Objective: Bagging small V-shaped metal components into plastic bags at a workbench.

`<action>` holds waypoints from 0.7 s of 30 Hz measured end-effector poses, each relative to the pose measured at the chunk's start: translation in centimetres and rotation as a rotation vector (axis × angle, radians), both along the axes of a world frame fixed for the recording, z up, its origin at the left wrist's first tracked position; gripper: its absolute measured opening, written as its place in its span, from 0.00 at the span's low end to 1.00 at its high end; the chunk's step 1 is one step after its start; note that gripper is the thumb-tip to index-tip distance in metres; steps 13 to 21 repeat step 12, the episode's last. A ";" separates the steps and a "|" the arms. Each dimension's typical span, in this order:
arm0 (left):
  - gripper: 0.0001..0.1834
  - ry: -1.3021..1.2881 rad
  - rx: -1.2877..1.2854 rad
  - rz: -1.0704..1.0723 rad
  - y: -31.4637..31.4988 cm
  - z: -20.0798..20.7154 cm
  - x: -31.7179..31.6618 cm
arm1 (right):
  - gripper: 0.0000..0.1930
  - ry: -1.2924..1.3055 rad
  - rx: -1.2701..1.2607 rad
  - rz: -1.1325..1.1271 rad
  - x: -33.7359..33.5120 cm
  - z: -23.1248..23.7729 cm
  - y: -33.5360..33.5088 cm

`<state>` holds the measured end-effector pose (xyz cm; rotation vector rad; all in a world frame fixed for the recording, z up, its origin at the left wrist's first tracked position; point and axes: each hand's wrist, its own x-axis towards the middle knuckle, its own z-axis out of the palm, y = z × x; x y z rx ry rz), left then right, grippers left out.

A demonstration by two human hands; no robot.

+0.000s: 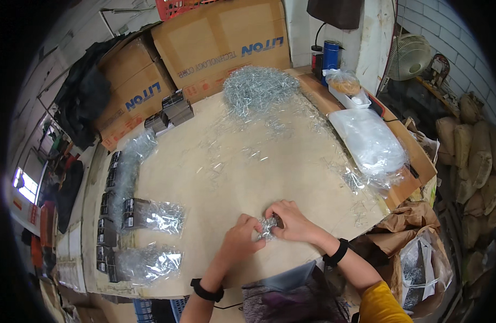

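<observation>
Near the table's front edge, my left hand [240,240] and my right hand [294,222] meet with bent fingers around a small clump of thin shiny pieces [267,228]. The fingers cover much of the clump; whether clear plastic wraps it I cannot tell. Farther back rises a big heap of thin silvery metal pieces [259,90], with loose ones scattered toward me. At the left lie clear plastic bags [164,218] beside small stacks of dark cards [130,213]. Another clear bag [151,264] lies nearer the front left corner.
Large cardboard boxes [221,46] wall off the back. More card stacks [177,109] stand before them. At right, a pile of clear plastic bags [366,141], a white tray [351,100] and a blue can [330,55] occupy a wooden shelf. An open bag [420,269] stands beside the table.
</observation>
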<state>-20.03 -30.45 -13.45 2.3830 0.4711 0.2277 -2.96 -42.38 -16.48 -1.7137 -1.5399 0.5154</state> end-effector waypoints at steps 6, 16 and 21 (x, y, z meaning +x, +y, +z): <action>0.08 -0.079 -0.190 0.147 1.6 0.0 0.1 | 0.18 0.628 0.077 -0.114 -0.4 -0.5 -0.1; 0.10 -0.060 -0.014 0.145 2.3 -0.9 -0.6 | 0.15 0.559 0.135 -0.252 0.4 -1.9 0.0; 0.10 -0.060 -0.014 0.145 2.3 -0.9 -0.6 | 0.15 0.559 0.135 -0.252 0.4 -1.9 0.0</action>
